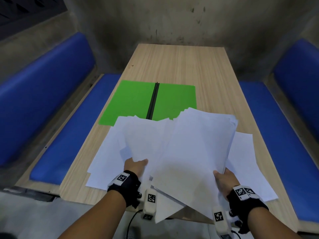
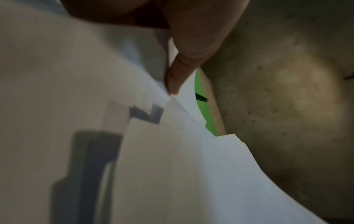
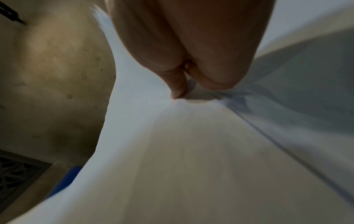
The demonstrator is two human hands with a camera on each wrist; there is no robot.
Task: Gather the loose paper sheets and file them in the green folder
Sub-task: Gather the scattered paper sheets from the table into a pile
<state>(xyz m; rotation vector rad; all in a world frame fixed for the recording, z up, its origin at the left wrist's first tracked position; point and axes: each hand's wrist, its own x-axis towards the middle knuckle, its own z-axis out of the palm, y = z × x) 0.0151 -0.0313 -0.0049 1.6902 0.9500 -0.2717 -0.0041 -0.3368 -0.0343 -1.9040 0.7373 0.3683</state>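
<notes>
An open green folder [image 1: 133,100] with a black spine clip [image 1: 152,100] lies flat in the middle of the wooden table [image 1: 181,66]. My right hand [image 1: 222,178] grips the near edge of a raised stack of white sheets [image 1: 195,149]; its thumb presses on that stack [image 3: 191,151] in the right wrist view. My left hand [image 1: 136,165] pinches a second bunch of sheets [image 1: 145,138], thumb on top [image 2: 174,80]. More loose sheets [image 1: 245,161] lie flat on the table under both bunches. A sliver of the folder [image 2: 201,94] shows past the paper.
Blue padded benches [image 1: 57,118] [image 1: 283,135] flank the table on both sides. A stained concrete wall [image 1: 172,19] stands behind the table's far end. The far half of the tabletop is bare wood. Some held sheets overhang the near table edge.
</notes>
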